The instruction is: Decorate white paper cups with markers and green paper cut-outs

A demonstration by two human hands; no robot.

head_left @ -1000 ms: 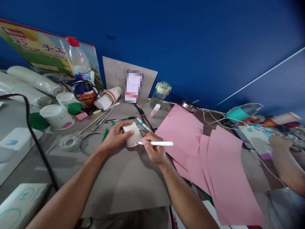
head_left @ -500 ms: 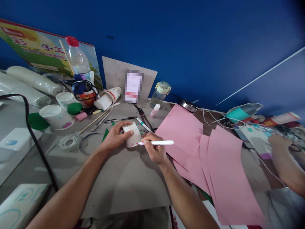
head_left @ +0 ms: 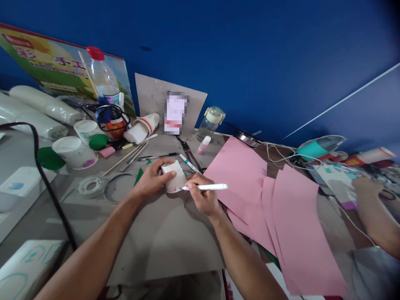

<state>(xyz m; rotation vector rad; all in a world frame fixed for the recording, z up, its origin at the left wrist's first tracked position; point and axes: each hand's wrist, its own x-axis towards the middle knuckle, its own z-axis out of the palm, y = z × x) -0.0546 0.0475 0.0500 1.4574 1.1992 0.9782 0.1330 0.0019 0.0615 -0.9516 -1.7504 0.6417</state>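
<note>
A white paper cup (head_left: 175, 178) is tilted over the grey table, with small pink marks near its lower rim. My left hand (head_left: 153, 178) grips it from the left, thumb across its side and fingers behind. In my right hand (head_left: 201, 192) is a white marker (head_left: 212, 187), held in a closed grip. The marker's pink tip touches or nearly touches the cup near its lower right rim. Behind the hands lie a black pen (head_left: 156, 157) and a white and blue marker (head_left: 187, 161).
Pink paper sheets (head_left: 293, 233) cover the right side. To the left are a tape roll (head_left: 90, 186), a standing cup (head_left: 74, 152) and a red-capped bottle (head_left: 103, 77). A glass jar (head_left: 210, 123) stands behind. At far right is another person's arm (head_left: 371, 208).
The pink marks along the cup's lower rim look slightly more numerous. Both of my hands have stayed almost in place, still holding the cup and marker.
</note>
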